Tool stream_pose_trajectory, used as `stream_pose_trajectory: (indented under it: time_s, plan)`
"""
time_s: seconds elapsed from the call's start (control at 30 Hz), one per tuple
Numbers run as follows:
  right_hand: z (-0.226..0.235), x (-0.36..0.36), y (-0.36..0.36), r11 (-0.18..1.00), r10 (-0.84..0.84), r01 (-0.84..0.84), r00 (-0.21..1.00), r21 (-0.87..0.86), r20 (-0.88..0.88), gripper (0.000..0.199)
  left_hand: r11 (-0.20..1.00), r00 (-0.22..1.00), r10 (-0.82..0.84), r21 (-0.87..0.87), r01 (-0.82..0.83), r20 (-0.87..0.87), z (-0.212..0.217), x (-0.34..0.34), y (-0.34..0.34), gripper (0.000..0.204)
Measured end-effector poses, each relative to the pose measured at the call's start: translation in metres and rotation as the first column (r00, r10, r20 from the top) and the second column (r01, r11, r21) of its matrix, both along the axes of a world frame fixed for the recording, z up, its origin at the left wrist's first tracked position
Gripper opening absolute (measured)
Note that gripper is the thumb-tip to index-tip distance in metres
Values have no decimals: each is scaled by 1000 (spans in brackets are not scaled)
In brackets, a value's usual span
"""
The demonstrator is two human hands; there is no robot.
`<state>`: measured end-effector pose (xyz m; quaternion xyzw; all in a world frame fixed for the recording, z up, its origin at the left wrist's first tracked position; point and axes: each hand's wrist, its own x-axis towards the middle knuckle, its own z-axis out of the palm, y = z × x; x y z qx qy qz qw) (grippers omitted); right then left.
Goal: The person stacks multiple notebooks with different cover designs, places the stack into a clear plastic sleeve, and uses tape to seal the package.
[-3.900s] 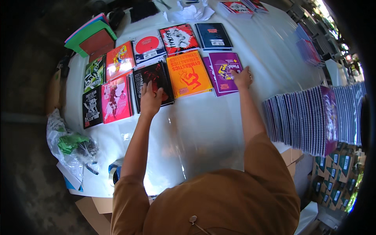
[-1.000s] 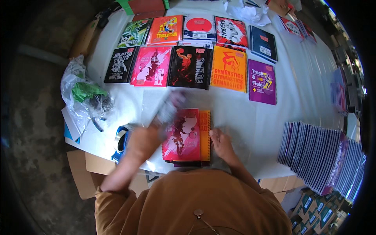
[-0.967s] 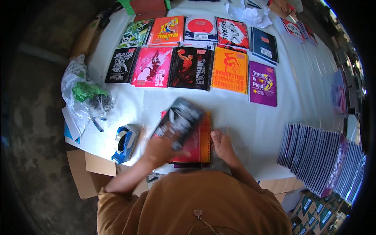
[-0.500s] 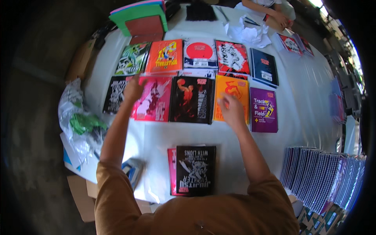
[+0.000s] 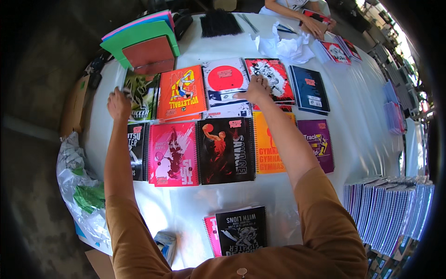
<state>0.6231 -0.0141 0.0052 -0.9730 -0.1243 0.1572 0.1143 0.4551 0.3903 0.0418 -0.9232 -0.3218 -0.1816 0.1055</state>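
My left hand (image 5: 119, 104) is at the left edge of a dark green soccer notebook (image 5: 143, 97), its fingers curled on that edge. My right hand (image 5: 259, 89) reaches over the back row, thumb and fingers apart. Its thumb lies over a white notebook with a red circle (image 5: 226, 76), its fingers beside a red and white notebook (image 5: 278, 81). Between the hands is an orange volleyball notebook (image 5: 181, 93). In the nearer row are a pink notebook (image 5: 173, 153), a black basketball notebook (image 5: 225, 151) and a yellow-orange gymnastics notebook (image 5: 267, 144), partly under my right forearm.
A black notebook (image 5: 240, 232) overlaps a pink one near my body. Spiral notebooks stand in a long stack (image 5: 385, 214) at the right. Green and pink boards (image 5: 139, 42) stand at the back left, with crumpled paper (image 5: 285, 49) farther right. Another person's hands (image 5: 316, 27) hold something there.
My left hand has moved left to the green notebook's edge, and that cover looks darker. My right hand has moved from the gymnastics notebook to the back row. The view has shifted.
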Motion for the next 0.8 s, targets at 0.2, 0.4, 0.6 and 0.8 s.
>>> stream_pose_trajectory:
  time_s: [0.2,0.4,0.6,0.8]
  plan:
    - [-2,9,-13,977,-195,205,971,66,-138,124,516,911,-53,-770,375,408,15,62,-108,43]
    - [-15,-16,8,988,-137,135,990,72,34,128,733,973,48,-654,-189,-227,-75,80,-171,65]
    - [3,-38,14,994,-31,14,986,104,164,108,840,965,181,-481,-252,-190,-48,65,-154,49]
    - [41,-62,-17,289,180,122,967,950,-179,64,453,819,-215,-689,566,532,81,-1,-226,20]
